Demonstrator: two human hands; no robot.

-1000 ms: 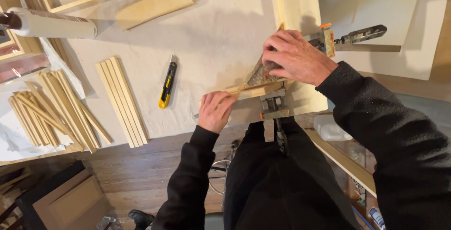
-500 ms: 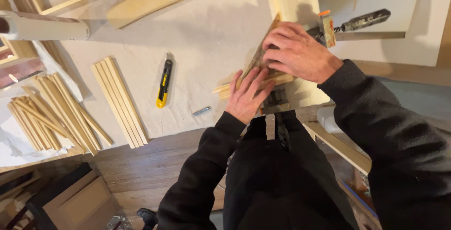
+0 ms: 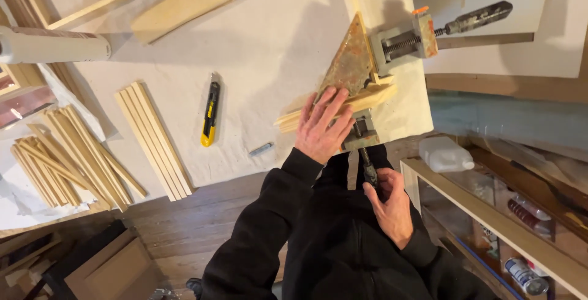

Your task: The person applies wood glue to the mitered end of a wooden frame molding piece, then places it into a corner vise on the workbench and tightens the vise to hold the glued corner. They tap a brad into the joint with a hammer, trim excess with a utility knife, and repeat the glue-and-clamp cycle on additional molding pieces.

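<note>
Pale wooden strips (image 3: 334,108) lying flat, clamped in a rusty triangular corner clamp (image 3: 350,66) at the table (image 3: 269,37) edge, dark screw handle (image 3: 369,170) hanging below

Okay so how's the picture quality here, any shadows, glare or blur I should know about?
Head view: sharp overall, with no clear motion blur on the left hand or right hand; light from the right casts soft shadows leftward from the corner clamp and utility knife on the white cloth; mild glare on the white tube; wide-angle bending at the edges; the shelf is dimmer.
</note>
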